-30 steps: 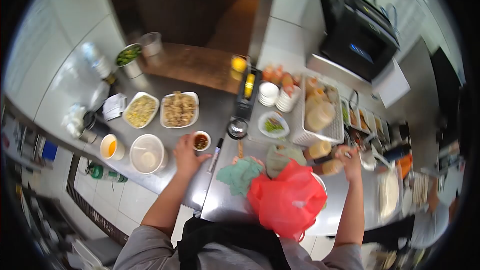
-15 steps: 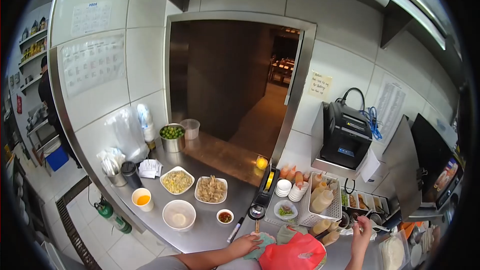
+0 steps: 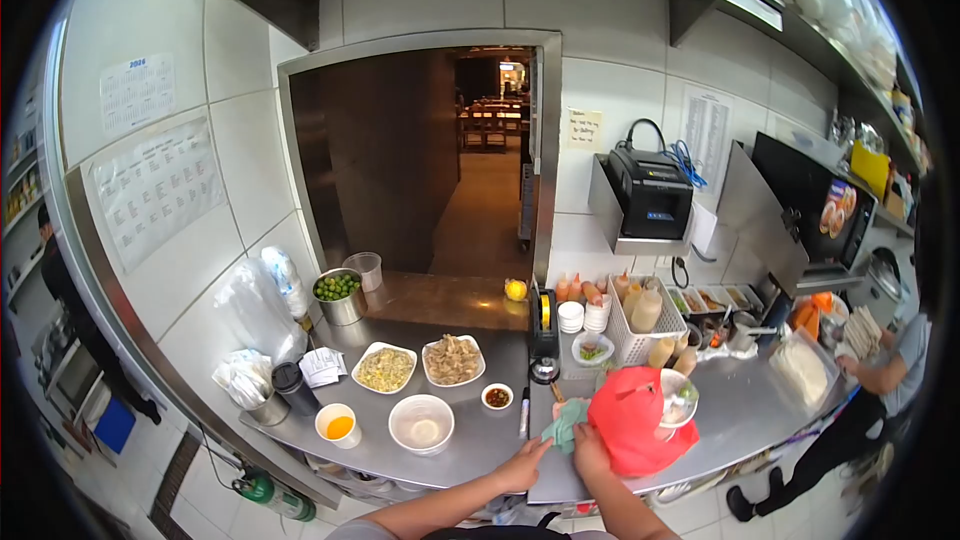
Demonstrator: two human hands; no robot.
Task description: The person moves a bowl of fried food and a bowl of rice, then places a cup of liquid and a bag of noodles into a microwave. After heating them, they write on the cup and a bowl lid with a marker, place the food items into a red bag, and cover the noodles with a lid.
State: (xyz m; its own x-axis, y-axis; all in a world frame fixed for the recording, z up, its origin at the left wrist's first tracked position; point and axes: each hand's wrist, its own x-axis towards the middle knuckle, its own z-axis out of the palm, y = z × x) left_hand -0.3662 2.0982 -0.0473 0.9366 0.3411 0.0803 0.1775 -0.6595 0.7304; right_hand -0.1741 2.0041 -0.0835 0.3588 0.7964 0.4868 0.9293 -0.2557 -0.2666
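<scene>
both hands are meeting at the crumpled green cloth, which is lying on the steel counter beside the red plastic bag. the left hand is touching it with fingers together; i cannot tell how the right hand is gripping. the cloth is lying bunched, not yet lifted.

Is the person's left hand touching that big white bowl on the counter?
Apart. The head view shows the left hand next to the green cloth, with a stretch of bare counter between it and the white bowl.
</scene>
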